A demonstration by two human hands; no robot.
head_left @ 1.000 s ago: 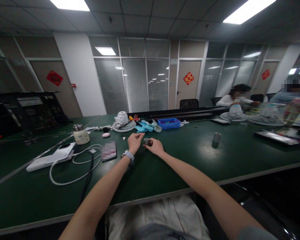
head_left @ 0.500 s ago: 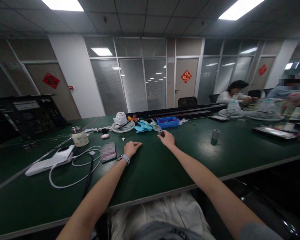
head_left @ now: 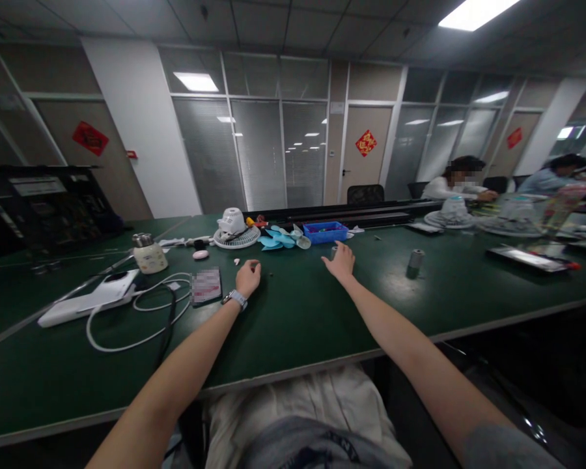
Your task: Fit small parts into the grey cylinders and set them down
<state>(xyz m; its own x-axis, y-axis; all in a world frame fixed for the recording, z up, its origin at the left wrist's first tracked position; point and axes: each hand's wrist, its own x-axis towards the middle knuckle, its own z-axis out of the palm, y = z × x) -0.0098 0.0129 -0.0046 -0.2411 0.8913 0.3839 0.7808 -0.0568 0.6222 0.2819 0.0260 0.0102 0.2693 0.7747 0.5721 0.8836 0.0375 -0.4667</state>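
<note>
My right hand [head_left: 342, 263] is over the table with its thumb and fingers spread apart. Just beyond them, partly hidden by the fingers, is a small grey cylinder [head_left: 334, 252]; I cannot tell whether they touch. My left hand [head_left: 249, 277], with a watch on the wrist, rests on the green table with loosely bent fingers and a gap between them. A tiny dark piece [head_left: 271, 274] lies to its right. Farther right stands a larger metal cylinder [head_left: 416, 259], apart from both hands.
Behind the hands are a blue basket [head_left: 326, 233], light-blue fan blades [head_left: 279, 238] and a white fan part [head_left: 233, 225]. A phone [head_left: 206, 286], white cable [head_left: 135, 345], power bank [head_left: 92, 299] and cream bottle [head_left: 150, 254] lie left. People sit far right.
My right hand has moved right and its fingers have spread from around the small cylinder. My left hand's fingers have drawn back from a pointed pinch, and a tiny dark piece shows beside it.
</note>
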